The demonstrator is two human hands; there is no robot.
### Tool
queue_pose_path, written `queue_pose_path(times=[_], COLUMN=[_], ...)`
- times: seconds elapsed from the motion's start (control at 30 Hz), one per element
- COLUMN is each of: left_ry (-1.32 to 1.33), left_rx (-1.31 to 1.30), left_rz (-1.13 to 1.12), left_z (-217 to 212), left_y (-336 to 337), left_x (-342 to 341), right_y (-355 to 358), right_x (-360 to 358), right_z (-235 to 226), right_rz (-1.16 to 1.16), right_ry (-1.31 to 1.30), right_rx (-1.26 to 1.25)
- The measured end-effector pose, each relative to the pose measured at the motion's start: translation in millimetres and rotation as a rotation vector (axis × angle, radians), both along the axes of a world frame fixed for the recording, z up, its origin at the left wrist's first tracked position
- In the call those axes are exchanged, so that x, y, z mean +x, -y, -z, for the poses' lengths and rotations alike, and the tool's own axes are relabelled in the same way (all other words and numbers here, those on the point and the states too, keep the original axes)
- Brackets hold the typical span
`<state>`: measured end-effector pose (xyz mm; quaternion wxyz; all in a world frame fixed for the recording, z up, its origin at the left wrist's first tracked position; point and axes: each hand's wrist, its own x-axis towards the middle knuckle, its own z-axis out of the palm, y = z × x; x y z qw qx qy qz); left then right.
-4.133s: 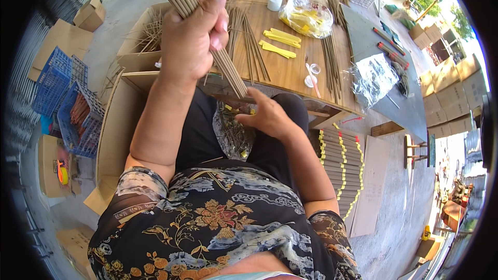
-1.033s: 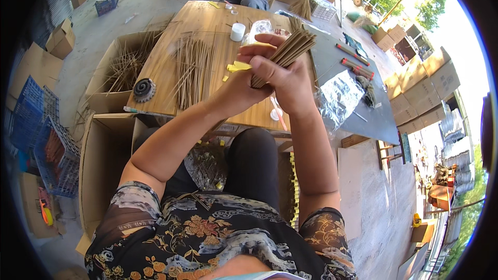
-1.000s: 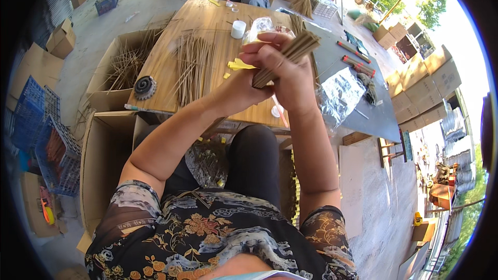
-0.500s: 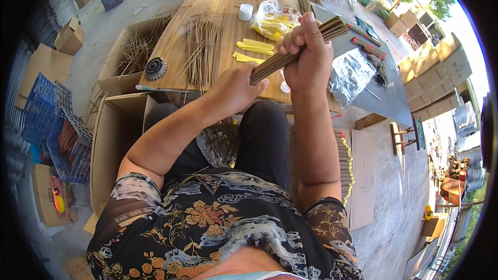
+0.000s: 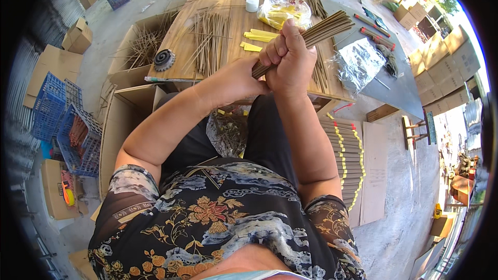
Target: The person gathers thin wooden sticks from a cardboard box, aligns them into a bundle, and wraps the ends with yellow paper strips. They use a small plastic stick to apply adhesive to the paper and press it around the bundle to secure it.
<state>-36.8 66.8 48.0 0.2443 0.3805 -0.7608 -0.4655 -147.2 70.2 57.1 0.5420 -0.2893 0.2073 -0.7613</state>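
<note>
- Bundle of thin brown sticks (image 5: 330,27): raised above the near edge of the brown wooden bench (image 5: 182,30); tilted, its far end fanned slightly up to the right.
- Right hand (image 5: 290,59): fingers clamped around the bundle; thumb laid over the top.
- Left hand (image 5: 236,82): fingers closed about the bundle's near, left end; partly hidden; just beside the right hand.
- On the bench: loose brown sticks (image 5: 212,36) at left; flat yellow strips (image 5: 259,35) in the middle; clear plastic bag with yellow contents (image 5: 284,11) beyond them; white cylindrical container (image 5: 252,4) left of the bag; dark, round, ridged object (image 5: 164,60) at the near left corner.
- Right of the bench: dark grey flat surface (image 5: 402,98), carrying a crumpled, shiny clear sheet (image 5: 359,65).
- Floor, near right: brown stick bundles with yellow bands (image 5: 348,158), laid in a row.
- Floor, left: open cardboard box (image 5: 126,79) containing jumbled sticks.
</note>
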Motion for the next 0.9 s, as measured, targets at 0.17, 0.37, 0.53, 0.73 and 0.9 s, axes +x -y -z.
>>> queue_pose_path(times=[0.17, 0.37, 0.53, 0.73, 0.9], left_ry=[0.065, -0.042, 0.038, 0.119, -0.105], left_rx=[-0.259, -0.075, 0.057, -0.302, -0.073], left_rz=[-0.275, -0.119, -0.037, -0.222, -0.078], left_z=[17, 28, 24, 34, 33], left_y=[-11, -7, -12, -16, -21], left_x=[-7, -1, 3, -2, 4], right_y=[-4, -10, -14, -15, -18], right_x=[4, 4, -2, 7, 3], right_z=[3, 4, 14, 14, 13], right_rz=[0.015, -0.044, -0.194, 0.008, -0.072], right_ry=[0.012, -0.053, 0.072, 0.043, 0.053], right_rx=[0.019, 0.044, -0.046, 0.044, 0.034])
